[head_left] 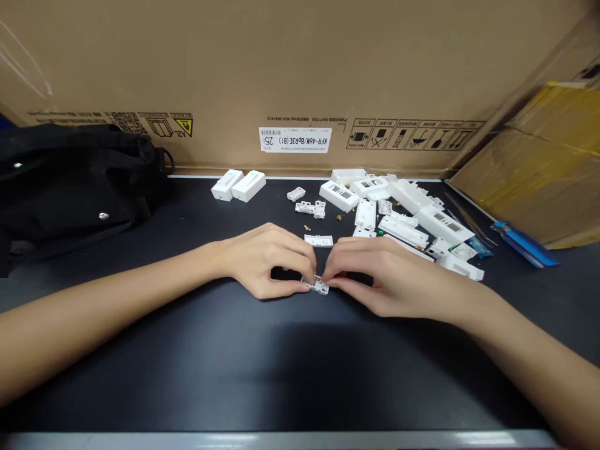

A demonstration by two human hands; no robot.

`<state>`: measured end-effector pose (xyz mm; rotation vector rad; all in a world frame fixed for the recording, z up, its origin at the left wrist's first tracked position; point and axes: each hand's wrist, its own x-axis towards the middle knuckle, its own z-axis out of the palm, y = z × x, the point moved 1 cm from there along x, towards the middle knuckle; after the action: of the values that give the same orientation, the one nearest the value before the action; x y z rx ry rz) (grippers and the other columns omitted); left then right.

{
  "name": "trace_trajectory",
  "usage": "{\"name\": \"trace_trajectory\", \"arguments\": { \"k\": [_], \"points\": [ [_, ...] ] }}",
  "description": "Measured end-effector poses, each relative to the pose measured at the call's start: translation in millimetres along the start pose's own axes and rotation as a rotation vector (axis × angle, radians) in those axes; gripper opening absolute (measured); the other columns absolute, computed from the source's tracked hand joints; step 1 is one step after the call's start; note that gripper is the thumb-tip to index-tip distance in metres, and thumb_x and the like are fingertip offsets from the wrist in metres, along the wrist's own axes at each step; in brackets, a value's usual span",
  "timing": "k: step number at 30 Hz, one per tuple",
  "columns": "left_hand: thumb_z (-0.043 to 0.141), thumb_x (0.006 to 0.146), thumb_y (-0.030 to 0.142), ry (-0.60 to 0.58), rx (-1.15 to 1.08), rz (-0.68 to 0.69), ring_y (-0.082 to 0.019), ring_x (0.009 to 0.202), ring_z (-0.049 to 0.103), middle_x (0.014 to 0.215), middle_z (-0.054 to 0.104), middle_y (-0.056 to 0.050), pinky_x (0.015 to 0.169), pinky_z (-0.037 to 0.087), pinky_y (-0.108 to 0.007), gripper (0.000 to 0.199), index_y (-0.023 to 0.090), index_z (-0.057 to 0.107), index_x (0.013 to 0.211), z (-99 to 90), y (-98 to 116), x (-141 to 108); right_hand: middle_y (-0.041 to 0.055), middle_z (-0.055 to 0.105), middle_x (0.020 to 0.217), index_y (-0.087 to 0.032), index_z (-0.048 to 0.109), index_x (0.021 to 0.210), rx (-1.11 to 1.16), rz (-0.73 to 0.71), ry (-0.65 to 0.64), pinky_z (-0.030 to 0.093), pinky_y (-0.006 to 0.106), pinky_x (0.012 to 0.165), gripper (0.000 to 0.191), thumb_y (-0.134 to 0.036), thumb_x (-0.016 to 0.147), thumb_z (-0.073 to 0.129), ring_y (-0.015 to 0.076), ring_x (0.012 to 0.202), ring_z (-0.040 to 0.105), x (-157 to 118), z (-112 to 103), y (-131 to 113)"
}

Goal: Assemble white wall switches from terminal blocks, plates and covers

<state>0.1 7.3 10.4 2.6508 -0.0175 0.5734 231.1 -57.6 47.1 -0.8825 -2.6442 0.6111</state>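
Note:
My left hand [265,261] and my right hand [384,275] meet in the middle of the black work surface [197,369]. Their fingertips pinch a small white plastic part [317,285] from either side, and the fingers hide part of it. Just beyond my fingers lies a flat white plastic piece [319,240]. Farther back is a scattered pile of white plastic housings [403,228], with a small white block [319,209] and tiny brass pieces [307,227] at its near left. Neither hand touches the pile.
A large cardboard box [300,75] stands along the back edge. A black bag [70,187] lies at the left. Two white housings [238,185] sit apart from the pile. At the right are a blue tool [524,244] and a yellow-taped cardboard box [539,169].

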Motion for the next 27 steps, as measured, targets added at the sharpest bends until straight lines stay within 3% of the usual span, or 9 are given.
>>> {"name": "trace_trajectory", "arguments": {
  "k": [6, 13, 23, 27],
  "points": [
    [0.069, 0.093, 0.021, 0.049, -0.039, 0.009, -0.016, 0.083, 0.077, 0.094, 0.080, -0.007, 0.077, 0.059, -0.025, 0.010, 0.021, 0.076, 0.100, 1.5, -3.0, -1.8, 0.0035, 0.072, 0.089, -0.017, 0.074, 0.096, -0.017, -0.013, -0.014, 0.047, 0.027, 0.075, 0.020, -0.017, 0.101, 0.055, 0.0152, 0.082, 0.066, -0.7, 3.3, 2.2],
    [0.071, 0.092, 0.024, 0.046, -0.044, -0.027, -0.016, 0.078, 0.075, 0.091, 0.080, -0.006, 0.072, 0.058, -0.025, 0.010, 0.024, 0.078, 0.099, 0.6, -3.9, -3.1, 0.0030, 0.072, 0.086, -0.016, 0.074, 0.094, -0.018, -0.027, 0.014, 0.047, 0.026, 0.073, 0.019, -0.015, 0.100, 0.056, 0.0144, 0.079, 0.066, 0.8, 5.2, 2.4],
    [0.068, 0.095, 0.023, -0.018, -0.025, -0.044, -0.016, 0.084, 0.076, 0.098, 0.080, -0.006, 0.076, 0.058, -0.026, 0.015, 0.023, 0.077, 0.107, -1.9, 0.0, -1.7, 0.0027, 0.073, 0.086, -0.017, 0.074, 0.095, 0.004, -0.037, 0.006, 0.047, 0.025, 0.074, 0.018, -0.016, 0.100, 0.057, 0.0138, 0.079, 0.067, 0.3, 4.9, 4.9],
    [0.065, 0.097, 0.022, -0.035, -0.032, -0.037, -0.016, 0.087, 0.076, 0.103, 0.080, -0.007, 0.078, 0.058, -0.026, 0.015, 0.021, 0.077, 0.106, -2.4, 0.5, -0.4, 0.0025, 0.076, 0.094, -0.018, 0.074, 0.106, 0.058, -0.067, -0.029, 0.048, 0.023, 0.077, 0.015, -0.014, 0.098, 0.062, 0.0131, 0.084, 0.070, -2.6, 0.7, 4.8]
  ]
}}
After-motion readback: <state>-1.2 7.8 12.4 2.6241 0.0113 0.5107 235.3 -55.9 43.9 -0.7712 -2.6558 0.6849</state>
